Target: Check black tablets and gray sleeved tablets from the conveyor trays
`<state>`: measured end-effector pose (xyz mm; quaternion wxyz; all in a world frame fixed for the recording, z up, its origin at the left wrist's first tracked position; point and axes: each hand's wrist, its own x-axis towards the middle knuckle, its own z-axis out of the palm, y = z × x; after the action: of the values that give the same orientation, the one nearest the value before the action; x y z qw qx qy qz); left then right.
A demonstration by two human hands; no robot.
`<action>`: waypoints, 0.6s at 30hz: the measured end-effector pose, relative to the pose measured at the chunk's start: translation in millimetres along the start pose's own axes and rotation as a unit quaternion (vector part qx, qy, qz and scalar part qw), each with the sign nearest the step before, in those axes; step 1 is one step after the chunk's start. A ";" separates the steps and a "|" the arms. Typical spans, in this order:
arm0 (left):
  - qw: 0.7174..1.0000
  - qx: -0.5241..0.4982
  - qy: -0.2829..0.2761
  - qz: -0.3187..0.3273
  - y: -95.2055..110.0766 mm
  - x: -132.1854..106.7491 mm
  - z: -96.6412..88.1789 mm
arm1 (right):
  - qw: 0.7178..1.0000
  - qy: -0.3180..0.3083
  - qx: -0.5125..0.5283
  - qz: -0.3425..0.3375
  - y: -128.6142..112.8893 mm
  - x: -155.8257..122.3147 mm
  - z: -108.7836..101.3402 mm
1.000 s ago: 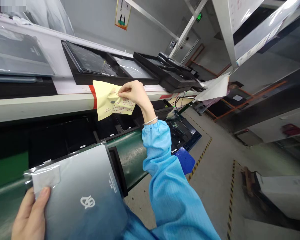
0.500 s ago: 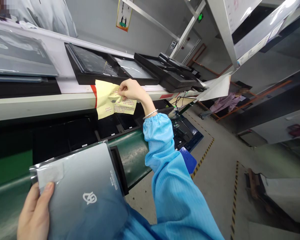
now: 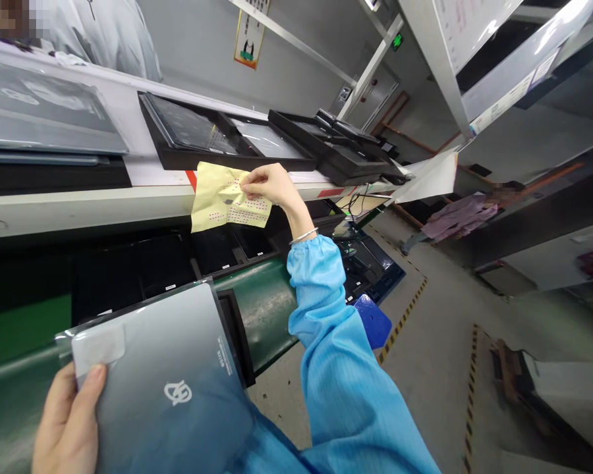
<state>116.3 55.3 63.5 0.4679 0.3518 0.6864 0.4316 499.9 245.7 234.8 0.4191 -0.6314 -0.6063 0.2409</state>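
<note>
My left hand (image 3: 72,415) grips the lower left edge of a grey-blue tablet (image 3: 172,355) in a clear plastic bag, thumb on top. The tablet bears a white logo and a pale square corner patch. My right hand (image 3: 273,184), at the end of a blue sleeve, pinches a yellow sheet (image 3: 234,204) between thumb and fingertips. Rows of small dark-red printed marks cover part of this creased sheet. It hangs in front of the shelf edge, above the dark trays. Whether the pinch holds the whole sheet or one small piece of it, I cannot tell.
On the white shelf (image 3: 69,205) stand black trays (image 3: 217,155) of bagged tablets and a stack of bagged devices (image 3: 49,118). Below runs a green belt (image 3: 267,303) with dark trays. A blue board (image 3: 373,322) juts out at right. One person stands behind the shelf, another farther right.
The camera view has shifted slightly. My right hand, still pinching, and the yellow sheet appear slightly farther right. My left hand keeps its hold on the tablet.
</note>
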 end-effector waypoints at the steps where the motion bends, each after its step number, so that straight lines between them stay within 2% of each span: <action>1: 1.000 -0.008 0.003 -0.010 0.6 0.5 -0.3 | 1.000 -0.006 0.023 0.006 0.9 0.2 -2.9; 4: 0.999 -0.028 0.011 -0.037 5.7 -0.4 0.5 | 0.994 -0.030 0.102 0.000 -1.1 -10.0 -9.1; 7: 0.999 -0.035 0.013 -0.022 14.3 -6.5 5.9 | 0.980 -0.071 0.179 -0.043 -13.8 -48.0 4.0; 11: 0.995 -0.087 -0.007 0.048 25.1 -21.1 18.0 | 0.955 -0.111 0.247 -0.124 -41.2 -136.4 58.1; 13: 0.992 -0.095 -0.015 0.078 28.6 -28.4 22.5 | 0.949 -0.123 0.248 -0.151 -51.8 -176.9 87.6; 15: 0.991 -0.090 -0.018 0.093 31.0 -35.6 24.2 | 0.955 -0.100 0.232 -0.157 -57.1 -202.9 112.2; 18: 0.990 -0.085 -0.031 0.112 33.9 -46.3 22.4 | 0.965 -0.079 0.200 -0.151 -57.9 -214.7 135.6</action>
<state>154.8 33.0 106.2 0.4660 0.3988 0.5886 0.5267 325.1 65.1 166.3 0.5189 -0.4148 -0.6655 0.3403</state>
